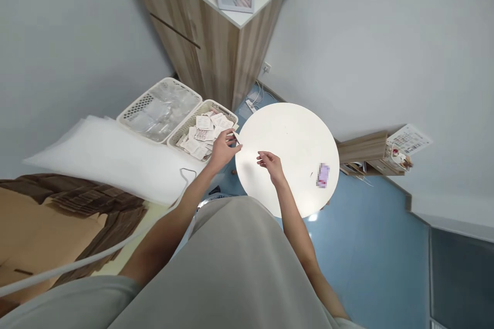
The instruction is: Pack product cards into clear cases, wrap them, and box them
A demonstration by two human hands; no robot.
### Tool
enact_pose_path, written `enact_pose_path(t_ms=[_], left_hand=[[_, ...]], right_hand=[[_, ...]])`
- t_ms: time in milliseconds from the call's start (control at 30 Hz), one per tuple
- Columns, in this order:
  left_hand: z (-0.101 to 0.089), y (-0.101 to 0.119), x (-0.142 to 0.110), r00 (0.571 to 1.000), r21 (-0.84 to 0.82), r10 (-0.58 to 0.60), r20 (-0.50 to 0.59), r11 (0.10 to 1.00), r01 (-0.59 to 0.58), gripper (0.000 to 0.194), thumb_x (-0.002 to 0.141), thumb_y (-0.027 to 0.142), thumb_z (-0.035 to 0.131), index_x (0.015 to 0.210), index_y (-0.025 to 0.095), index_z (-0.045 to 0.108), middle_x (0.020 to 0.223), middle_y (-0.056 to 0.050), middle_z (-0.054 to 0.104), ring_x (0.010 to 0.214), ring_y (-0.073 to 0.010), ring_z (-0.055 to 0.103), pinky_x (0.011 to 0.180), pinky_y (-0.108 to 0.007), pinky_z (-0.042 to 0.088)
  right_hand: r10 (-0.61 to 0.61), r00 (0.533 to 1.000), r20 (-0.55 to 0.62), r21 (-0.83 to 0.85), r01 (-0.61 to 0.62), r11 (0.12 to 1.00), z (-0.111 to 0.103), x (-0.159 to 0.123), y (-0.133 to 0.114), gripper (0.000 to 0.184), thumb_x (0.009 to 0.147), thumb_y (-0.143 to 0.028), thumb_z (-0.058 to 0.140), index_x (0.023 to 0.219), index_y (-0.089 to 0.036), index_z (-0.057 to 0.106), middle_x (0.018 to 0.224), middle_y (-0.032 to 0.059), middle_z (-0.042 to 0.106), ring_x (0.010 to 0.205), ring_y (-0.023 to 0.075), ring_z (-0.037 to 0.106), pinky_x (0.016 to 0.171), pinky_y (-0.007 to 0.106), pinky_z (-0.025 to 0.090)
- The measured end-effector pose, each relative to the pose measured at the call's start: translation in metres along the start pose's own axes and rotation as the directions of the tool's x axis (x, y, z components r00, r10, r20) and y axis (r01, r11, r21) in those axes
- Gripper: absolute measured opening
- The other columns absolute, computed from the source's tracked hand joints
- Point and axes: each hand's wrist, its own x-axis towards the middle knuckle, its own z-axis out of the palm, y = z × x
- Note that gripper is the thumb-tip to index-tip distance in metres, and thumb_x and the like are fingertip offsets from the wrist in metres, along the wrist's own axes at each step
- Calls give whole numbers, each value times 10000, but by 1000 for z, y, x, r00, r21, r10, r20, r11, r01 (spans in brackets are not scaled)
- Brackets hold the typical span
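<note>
My left hand (223,147) is closed on a small flat packet (235,137), held at the left edge of a round white table (293,133), just beside a white basket (227,111) full of similar small packets. My right hand (270,163) hovers over the table's near-left part, a short way right of the left hand, fingers loosely curled and apart with nothing visible in them. A small blurred purple object (323,175) lies on the table to the right.
A second white basket (133,108) holding clear plastic bags stands left of the packet basket. White foam sheeting (104,157) and brown cardboard (42,226) lie at left. A wooden cabinet (216,36) stands behind, low wooden shelves (366,151) at right, on blue floor (370,247).
</note>
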Motion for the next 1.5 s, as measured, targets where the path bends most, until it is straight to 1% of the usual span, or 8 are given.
enact_pose_path(t_ms=[200,433,533,733,933,1033,1233,1500], left_hand=[[72,39,-39,984,-322,61,170,947,-3,690,726,326,892,1340,212,597,1321,-146,719,1204,-299,740,1066,-496,614],[109,60,-67,964,-345,80,255,938,13,703,713,347,927,1320,232,593,1400,-139,693,1279,-315,716,1103,-520,609],[112,67,-76,959,-319,27,282,945,68,729,704,389,955,1333,221,628,1365,-137,722,1269,-325,716,1111,-538,603],[115,74,-91,943,-374,-162,291,888,268,504,817,570,865,1097,166,754,1169,-131,789,1164,-304,754,1138,-542,584],[116,70,-95,896,-422,-209,392,825,377,456,804,502,895,1096,185,745,1235,-143,778,1230,-307,733,1144,-535,575],[112,73,-96,835,-420,-219,505,783,459,473,810,488,899,1147,195,741,1292,-153,772,1273,-324,720,1174,-555,544],[105,86,-103,657,-400,-135,742,697,595,599,863,639,809,1268,200,769,1440,-185,718,1402,-412,642,1214,-583,492],[100,88,-99,670,-324,-199,715,755,570,582,827,543,858,1284,190,789,1434,-192,721,1256,-375,732,1150,-528,533]], right_hand=[[-6,999,-54,74,10,997,-43,-19,-18,488,833,-664,803,956,-192,803,1006,95,794,803,162,710,802,321,567],[11,993,-116,149,6,989,-77,-37,-14,440,768,-613,877,855,-201,751,895,59,774,755,155,708,764,305,560],[-30,985,-168,162,57,985,-89,-40,-12,415,779,-593,863,871,-206,741,883,48,765,769,156,705,776,305,558],[-171,965,-199,47,184,982,-111,-45,-20,381,813,-586,826,881,-221,740,865,44,752,822,190,695,810,339,562],[-254,951,-177,-24,253,967,-119,-46,-29,386,856,-611,783,880,-229,733,859,37,734,846,196,671,823,349,549],[-285,945,-160,-19,285,958,-119,-46,-32,381,863,-608,781,875,-230,734,880,34,734,889,203,670,869,353,550],[-294,953,-80,19,296,955,-109,-51,-37,370,884,-601,783,902,-233,744,972,45,747,1006,221,683,974,366,553],[-254,963,-89,41,259,965,-95,-48,-34,388,860,-607,807,939,-227,785,986,53,780,1031,241,711,994,381,567]])
